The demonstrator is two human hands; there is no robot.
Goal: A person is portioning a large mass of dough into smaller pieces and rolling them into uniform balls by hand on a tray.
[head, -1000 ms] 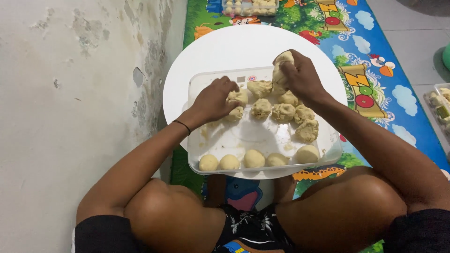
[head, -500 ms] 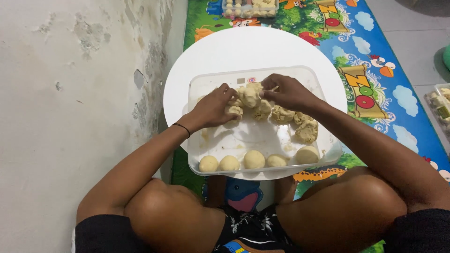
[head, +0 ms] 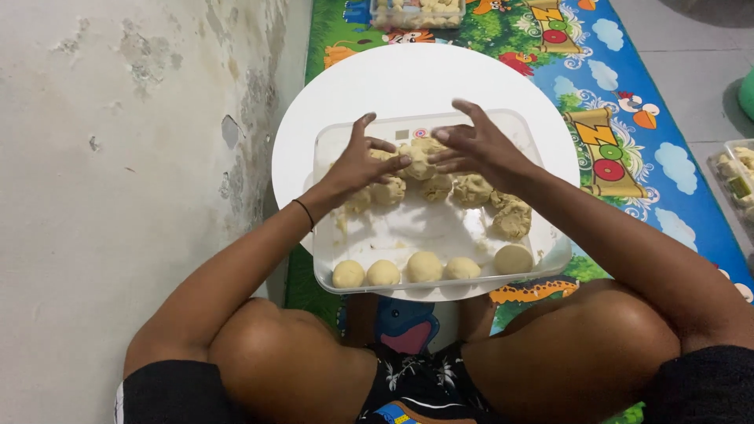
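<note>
Head view only, looking down at a seated person's lap. Tray [head: 542, 259], clear plastic, sits mid-frame on a round white table [head: 353, 86]. Both hands work over the tray's upper half.

Left hand [head: 357, 165]: fingers spread, not gripping, fingertips touching a dough lump [head: 418, 161] from the left side. Thin dark band on that wrist.

Right hand [head: 479, 145]: also spread wide, palm down, fingertips at the same lump from the right. Lump sits between the two hands, upper centre of the tray. Neither hand is closed around it; contact looks like fingertips only.

More rough dough pieces [head: 471, 190] trail from under the hands toward the tray's right side, ending in a bigger chunk [head: 512, 220] at right.

Rolled balls [head: 424, 267]: a row of five along the tray's near edge, lower centre of frame, smooth and round, well apart from the hands.

Bare tray floor between the rough pieces and the ball row, smeared with dough residue.

Play mat [head: 605, 118], colourful cartoon print, lies under the table, upper right. Grey worn wall [head: 118, 157] fills the left of the frame. Second container [head: 416, 12] with dough pieces at top centre, partly cut off. Another container [head: 734, 177] at the right edge.
</note>
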